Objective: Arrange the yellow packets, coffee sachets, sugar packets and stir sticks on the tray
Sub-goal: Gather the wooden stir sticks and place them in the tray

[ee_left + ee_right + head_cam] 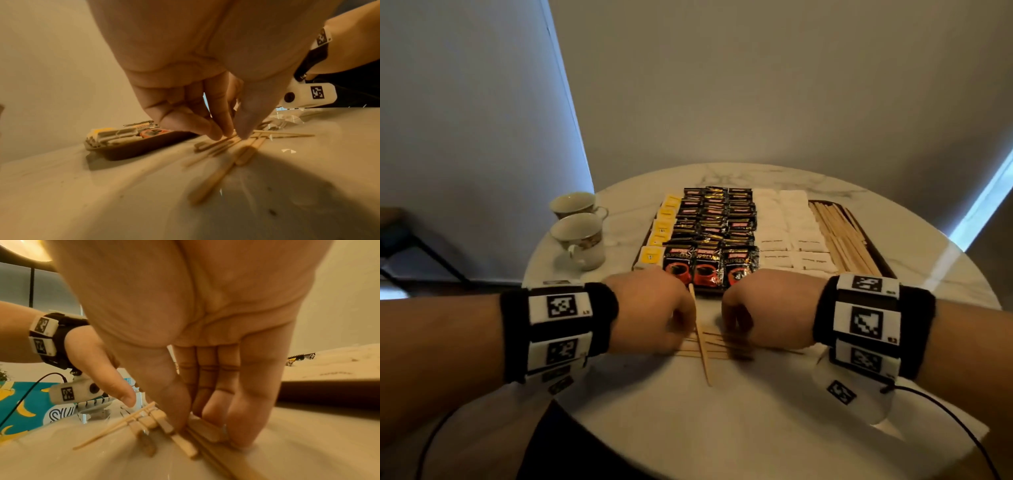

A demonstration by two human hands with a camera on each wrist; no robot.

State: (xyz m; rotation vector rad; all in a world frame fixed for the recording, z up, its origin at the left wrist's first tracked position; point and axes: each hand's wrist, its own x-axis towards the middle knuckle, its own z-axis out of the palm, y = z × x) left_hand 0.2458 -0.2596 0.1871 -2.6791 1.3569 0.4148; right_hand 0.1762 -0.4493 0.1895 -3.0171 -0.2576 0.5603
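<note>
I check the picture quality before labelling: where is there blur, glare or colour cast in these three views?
Head view: dim room, motion blur on the right hand over the loose stir sticks, window glare on the table. Left wrist view: warm orange cast, left hand soft, near sticks blurred. Right wrist view: same cast, strong wide-angle bending, tray unsharp.

A: Tray (887, 265) position?
B: Centre-back of the surface (722, 428). In it, left to right: yellow packets (661, 224), coffee sachets (714, 233), sugar packets (789, 229), stir sticks (842, 233) along the right edge.
A: Anything outside it?
B: Two cups (580, 236) left of the tray, one behind the other. Loose stir sticks (705, 346) on the surface in front of the tray, one crossing the rest.
A: Hands?
B: Left hand (650, 311) and right hand (767, 308) side by side over the loose sticks, fingers (244, 402) down on them.
</note>
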